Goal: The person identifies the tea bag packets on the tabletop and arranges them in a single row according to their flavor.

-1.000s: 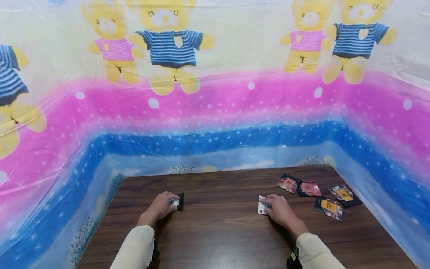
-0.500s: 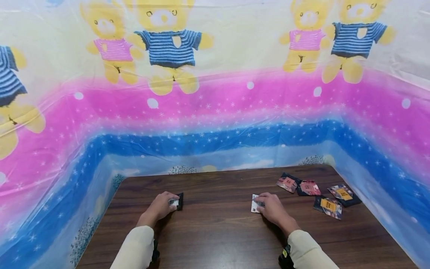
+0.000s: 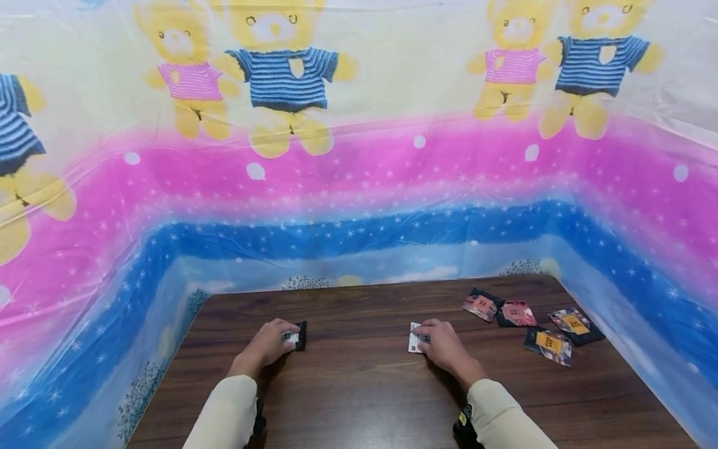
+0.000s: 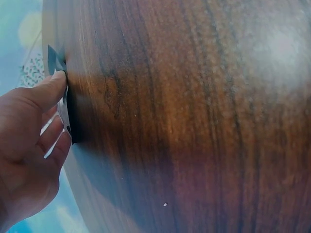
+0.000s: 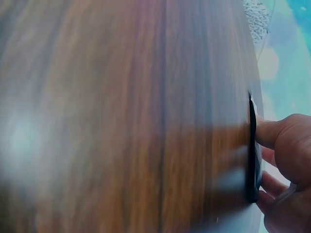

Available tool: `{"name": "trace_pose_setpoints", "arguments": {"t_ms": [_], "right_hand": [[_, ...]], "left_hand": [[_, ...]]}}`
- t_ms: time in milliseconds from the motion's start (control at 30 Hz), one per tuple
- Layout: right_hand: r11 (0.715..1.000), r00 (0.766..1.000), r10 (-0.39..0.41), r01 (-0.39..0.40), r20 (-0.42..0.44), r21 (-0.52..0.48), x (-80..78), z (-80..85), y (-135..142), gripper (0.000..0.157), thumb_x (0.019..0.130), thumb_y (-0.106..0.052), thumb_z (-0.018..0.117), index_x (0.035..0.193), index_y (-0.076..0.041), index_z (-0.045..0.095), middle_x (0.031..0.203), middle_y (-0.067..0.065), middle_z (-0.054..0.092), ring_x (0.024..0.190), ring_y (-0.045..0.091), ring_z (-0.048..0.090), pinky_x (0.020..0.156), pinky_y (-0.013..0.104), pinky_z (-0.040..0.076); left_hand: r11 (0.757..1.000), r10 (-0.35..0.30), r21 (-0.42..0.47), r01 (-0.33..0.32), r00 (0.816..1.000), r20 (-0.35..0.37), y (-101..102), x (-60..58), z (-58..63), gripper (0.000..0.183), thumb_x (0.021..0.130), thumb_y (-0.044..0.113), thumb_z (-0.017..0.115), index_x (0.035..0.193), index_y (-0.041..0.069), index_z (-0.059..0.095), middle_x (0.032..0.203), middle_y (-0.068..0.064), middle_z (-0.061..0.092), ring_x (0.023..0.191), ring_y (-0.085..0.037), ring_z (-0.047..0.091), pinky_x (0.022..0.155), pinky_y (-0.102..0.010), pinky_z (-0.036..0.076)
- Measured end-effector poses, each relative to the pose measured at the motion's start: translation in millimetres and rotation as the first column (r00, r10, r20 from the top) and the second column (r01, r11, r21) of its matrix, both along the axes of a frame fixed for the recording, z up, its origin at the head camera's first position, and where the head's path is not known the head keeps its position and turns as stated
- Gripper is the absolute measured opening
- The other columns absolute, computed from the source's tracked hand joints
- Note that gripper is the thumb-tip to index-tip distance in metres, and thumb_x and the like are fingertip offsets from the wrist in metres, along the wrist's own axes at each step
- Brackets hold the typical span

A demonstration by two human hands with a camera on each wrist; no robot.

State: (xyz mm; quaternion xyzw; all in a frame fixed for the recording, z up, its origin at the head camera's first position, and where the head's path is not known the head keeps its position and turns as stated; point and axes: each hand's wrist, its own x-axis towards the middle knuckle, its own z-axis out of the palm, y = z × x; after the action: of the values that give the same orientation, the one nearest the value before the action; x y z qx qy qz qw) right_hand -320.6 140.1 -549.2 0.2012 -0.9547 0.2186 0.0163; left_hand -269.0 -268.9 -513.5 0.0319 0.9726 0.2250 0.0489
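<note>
On the left of the table, my left hand pinches a small flat packet, black with a pale printed patch. Thumb and fingertips grip it at opposite edges, and the hand covers much of it in the head view. The left wrist view shows this packet edge-on, close over the wood. Right of the table's middle, my right hand holds another small packet with a white printed face up. From the right wrist its dark side shows, between thumb and fingers, just above the tabletop.
Two red-labelled packets, one dark and red and one beside it, lie at the back right. Nearer the right edge are two orange-labelled packets, an upper and a lower. A printed bear curtain surrounds the brown table.
My right hand has moved left across the table with its white-faced packet, toward the middle. The left hand and its packet have stayed in place, as have the packets at right.
</note>
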Motion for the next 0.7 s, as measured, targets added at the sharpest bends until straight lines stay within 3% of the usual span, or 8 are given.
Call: {"name": "trace_pose_setpoints", "arguments": {"t_ms": [267,700], "right_hand": [[0.999,0.999,0.033,-0.033,-0.034,0.000,-2.9,-0.7,-16.4,0.033,0.091,-0.013,0.077,0.123,-0.012,0.074,0.130,0.015,0.066,0.122,0.036,0.060,0.106,0.054,0.045],[0.997,0.997,0.072,-0.073,-0.020,-0.011,-4.4,0.4,-37.2,0.033,0.091,-0.013,0.077,0.124,-0.011,0.074,0.130,0.016,0.065,0.122,0.038,0.059,0.107,0.054,0.045]], "left_hand": [[1.000,0.004,0.012,-0.004,1.000,0.009,-0.1,-1.3,2.3,0.034,0.098,0.010,0.068,0.131,0.010,0.068,0.141,-0.021,0.055,0.137,-0.045,0.046,0.110,-0.062,0.042],[1.000,0.000,0.000,0.000,1.000,0.010,1.1,-0.2,4.0,0.033,0.097,0.010,0.068,0.131,0.010,0.068,0.141,-0.021,0.056,0.137,-0.047,0.046,0.109,-0.062,0.042]]}}
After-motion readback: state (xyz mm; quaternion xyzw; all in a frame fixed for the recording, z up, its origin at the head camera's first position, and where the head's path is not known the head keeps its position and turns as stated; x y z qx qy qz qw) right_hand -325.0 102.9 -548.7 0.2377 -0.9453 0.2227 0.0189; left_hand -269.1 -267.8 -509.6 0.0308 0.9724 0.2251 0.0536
